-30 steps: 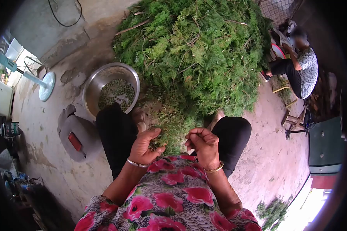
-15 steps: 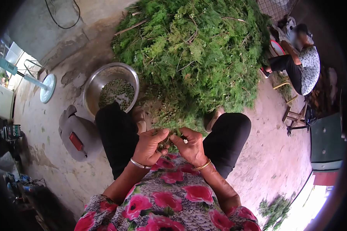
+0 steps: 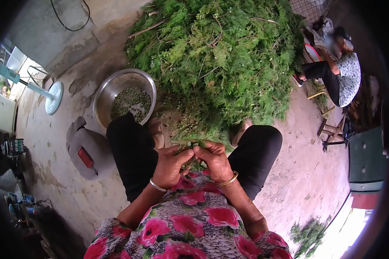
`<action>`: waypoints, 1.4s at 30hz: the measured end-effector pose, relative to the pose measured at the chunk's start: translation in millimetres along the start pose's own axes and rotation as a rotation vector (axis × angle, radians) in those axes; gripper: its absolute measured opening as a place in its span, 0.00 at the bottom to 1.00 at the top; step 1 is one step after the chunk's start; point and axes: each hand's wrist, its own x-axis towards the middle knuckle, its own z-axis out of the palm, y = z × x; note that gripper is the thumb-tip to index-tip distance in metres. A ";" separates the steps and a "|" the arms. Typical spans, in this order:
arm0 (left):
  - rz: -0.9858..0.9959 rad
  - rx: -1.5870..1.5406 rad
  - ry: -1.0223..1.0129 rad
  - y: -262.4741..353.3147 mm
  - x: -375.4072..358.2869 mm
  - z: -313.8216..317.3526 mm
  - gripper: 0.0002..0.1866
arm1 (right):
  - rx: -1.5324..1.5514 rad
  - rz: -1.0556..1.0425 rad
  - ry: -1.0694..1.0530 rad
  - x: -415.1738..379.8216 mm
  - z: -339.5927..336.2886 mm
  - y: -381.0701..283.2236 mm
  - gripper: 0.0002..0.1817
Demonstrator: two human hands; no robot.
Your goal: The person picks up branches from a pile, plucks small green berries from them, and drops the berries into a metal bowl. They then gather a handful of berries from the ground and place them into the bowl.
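Note:
My left hand point(image 3: 170, 166) is closed around a small green conifer sprig point(image 3: 187, 164), its thumb pressing toward the fingers. Thumb and forefinger of my right hand point(image 3: 215, 163) pinch at the same sprig, tip to tip with my left thumb. Both hands are over my lap, between my knees. Small round green cones point(image 3: 132, 102) lie in the bottom of a steel basin point(image 3: 100, 103) beyond my left knee. Ahead of my feet rises a large heap of cut conifer branches point(image 3: 220, 60). My fingers hide most of the sprig.
On the left are a grey cushion-like object point(image 3: 84, 146) carrying a red phone-like case point(image 3: 85, 157), and a pale blue stand fan point(image 3: 53, 98). Another person point(image 3: 348, 75) sits at the far right beside a red-rimmed basin point(image 3: 312, 52). Loose greenery point(image 3: 309, 235) lies on the floor lower right.
My right fingers have shifted slightly up and left, and the thumbs have come together at the sprig. My left wrist has turned a little. The seated person's arm has moved slightly.

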 end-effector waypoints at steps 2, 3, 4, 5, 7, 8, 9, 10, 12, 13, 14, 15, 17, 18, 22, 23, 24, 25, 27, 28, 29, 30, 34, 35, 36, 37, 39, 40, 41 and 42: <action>0.104 0.168 0.025 -2.0 0.4 -0.7 0.08 | -0.140 0.048 -0.118 0.7 -4.3 -2.8 0.05; 0.020 0.053 0.043 -3.6 1.3 -1.6 0.07 | -0.139 0.050 -0.116 0.0 -5.2 -3.3 0.05; -0.063 -0.063 0.062 -4.5 1.8 -2.4 0.07 | -0.170 0.044 -0.117 -0.4 -6.0 -3.8 0.05; -0.064 -0.064 0.062 -4.2 1.7 -3.2 0.07 | -0.201 0.038 -0.118 -0.5 -6.6 -4.2 0.07; -0.076 -0.080 0.089 -3.6 0.1 -6.1 0.08 | -0.172 0.052 0.023 -0.3 -9.2 -5.1 0.09; -0.077 -0.081 0.093 -4.5 0.3 -7.3 0.08 | -0.143 0.062 0.166 -0.3 -11.2 -5.9 0.12; -0.067 -0.075 0.115 -6.2 1.5 -8.2 0.08 | -0.144 0.063 0.164 -0.7 -14.7 -6.0 0.12; -0.057 -0.068 0.137 -8.1 2.6 -8.8 0.08 | -0.282 -0.027 0.256 -1.3 -19.2 -5.4 0.14; -0.060 -0.086 0.157 -11.4 4.5 -9.4 0.07 | -0.449 -0.152 0.353 -4.6 -18.8 -14.9 0.14; -0.065 -0.102 0.177 -13.4 5.1 -9.5 0.07 | -0.451 -0.150 0.354 -8.6 -14.5 -20.8 0.14; -0.067 -0.104 0.177 -15.4 5.5 -9.4 0.07 | -0.481 -0.163 0.272 -12.2 -8.5 -25.5 0.14; -0.039 -0.076 0.162 -17.5 5.4 -8.9 0.06 | -0.509 -0.176 0.190 -14.5 -3.9 -26.2 0.14; -0.010 -0.048 0.141 -19.4 4.3 -6.9 0.06 | -0.490 -0.192 0.154 -12.5 5.2 -17.1 0.16; 0.068 0.070 0.117 -19.7 3.7 -6.2 0.06 | -0.577 -0.193 0.126 -10.9 9.9 -15.5 0.16; 0.168 0.262 0.054 -15.1 1.1 -5.7 0.07 | -0.666 -0.163 0.047 -8.2 13.1 -23.2 0.15; 0.166 0.263 0.056 -15.7 0.8 -7.1 0.07 | -0.667 -0.144 0.025 -8.6 13.1 -24.1 0.14; 0.185 0.305 0.027 -16.8 0.6 -8.9 0.07 | -0.666 -0.141 0.025 -8.6 12.1 -22.3 0.14; 0.205 0.348 -0.004 -17.8 0.2 -9.4 0.08 | -0.636 -0.174 0.008 -8.5 10.1 -19.7 0.11; 0.183 0.323 -0.014 -18.6 0.5 -7.1 0.08 | -0.608 -0.208 -0.005 -9.1 8.4 -19.4 0.08; 0.163 0.298 -0.020 -19.3 0.7 -6.1 0.08 | -0.628 -0.185 0.012 -9.4 8.6 -19.5 0.06; 0.162 0.297 -0.021 -18.3 0.2 -4.8 0.08 | -0.647 -0.163 0.028 -9.4 8.8 -19.5 0.03; 0.024 0.136 -0.013 -15.6 -0.8 -3.2 0.07 | -0.647 -0.163 0.028 -8.0 7.0 -17.0 0.03; -0.167 -0.234 -0.063 -14.7 5.0 -4.9 0.05 | -0.254 -0.012 0.019 -1.2 -4.2 -11.6 0.05; -0.168 -0.234 -0.063 -12.0 6.2 -4.5 0.05 | -0.116 0.110 0.015 -0.1 -6.1 -11.8 0.06; -0.149 -0.183 -0.089 -7.8 6.8 -3.5 0.04 | -0.065 0.109 0.015 1.2 -5.6 -9.1 0.08; -0.130 -0.131 -0.115 -5.6 7.5 -3.0 0.04 | -0.066 0.110 0.016 2.3 -7.7 -7.6 0.08; -0.187 -0.268 -0.128 -5.3 8.6 -5.6 0.03 | 0.223 0.210 -0.014 3.6 -15.2 -6.4 0.09; -0.241 -0.403 -0.139 -5.3 8.8 -7.8 0.03 | 0.222 0.212 -0.012 5.5 -19.7 -6.8 0.09; -0.243 -0.404 -0.138 -6.1 9.6 -10.7 0.03 | 0.376 0.200 -0.055 8.7 -24.7 -8.0 0.08; -0.206 -0.346 -0.104 -7.1 11.4 -14.3 0.03 | 0.532 0.187 -0.097 11.7 -28.7 -9.6 0.08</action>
